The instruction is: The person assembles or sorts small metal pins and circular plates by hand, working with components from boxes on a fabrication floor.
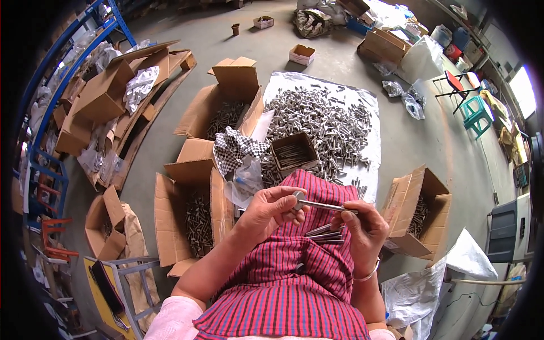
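A: Centre of the view: what do the hands hold?

B: The left hand [267,211] is curled, thumb and fingers pinching the head end of a long metal bolt [323,205]. The right hand [365,226] pinches the bolt's other end at the fingertips, so the bolt lies nearly level between the two hands, above the lap.

A: Is the right hand holding anything else?

B: Yes. Its lower fingers are folded over a small bundle of bolts [326,233], whose ends stick out to the left, just under the single bolt. A bangle [368,275] circles that wrist.

A: What lies beneath the hands?

B: A red striped cloth [294,283] covering the person's lap and knees.

A: And just beyond the knees?

B: A small open box [293,152] with bolts laid in rows, resting on a heap of loose bolts [328,122] spread over a white sheet [371,105] on the concrete floor. A checked cloth [235,148] and a clear plastic bag [245,182] lie just left of the box.

A: The surrounding containers?

B: On the left, a carton [170,218] with bolts inside stands beside the left forearm; a second carton [224,107] of bolts lies farther off, beyond the checked cloth. On the right, another carton [416,209] of bolts stands near the right hand. A white sack [419,294] lies below it.
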